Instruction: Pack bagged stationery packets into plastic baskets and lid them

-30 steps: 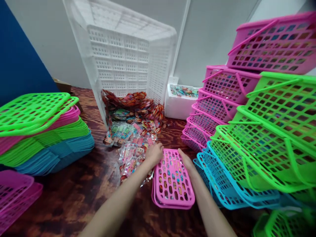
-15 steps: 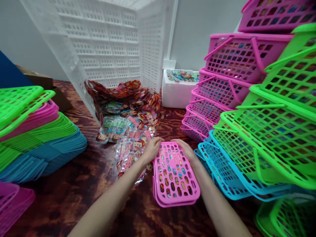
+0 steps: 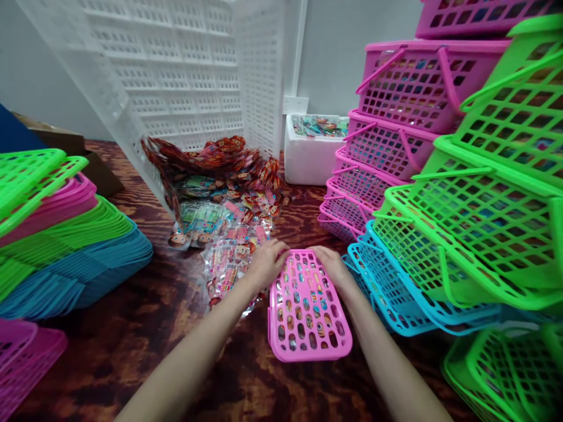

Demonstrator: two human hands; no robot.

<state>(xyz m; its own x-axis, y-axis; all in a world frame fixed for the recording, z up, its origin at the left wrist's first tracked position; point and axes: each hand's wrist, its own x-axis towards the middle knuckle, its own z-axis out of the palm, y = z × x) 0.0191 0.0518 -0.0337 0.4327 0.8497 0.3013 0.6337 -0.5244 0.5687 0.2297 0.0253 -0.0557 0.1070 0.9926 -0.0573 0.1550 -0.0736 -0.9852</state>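
A small pink plastic basket (image 3: 309, 310) sits in front of me, topped by a flat lid with rows of oval holes. Colourful packets show through the holes. My left hand (image 3: 269, 262) is closed on the far left corner, its fingers curled over the rim. At the far right corner my right hand (image 3: 332, 266) grips the lid's edge, with its fingertips partly hidden. Just left of the basket lies a spread of small clear packets (image 3: 226, 266) with printed cartoon faces.
A large white crate (image 3: 259, 76) lies tipped over, red packets (image 3: 224, 158) spilling out. Behind stands a white foam box (image 3: 314, 155) of packets. Filled pink baskets (image 3: 422, 88), green baskets (image 3: 492, 217) and blue baskets (image 3: 396, 287) are stacked right. Nested blue lids (image 3: 101, 264) pile up left.
Both hands stay at the basket's far corners. The lid's near edge sits more evenly over the basket than before. The view has shifted slightly.
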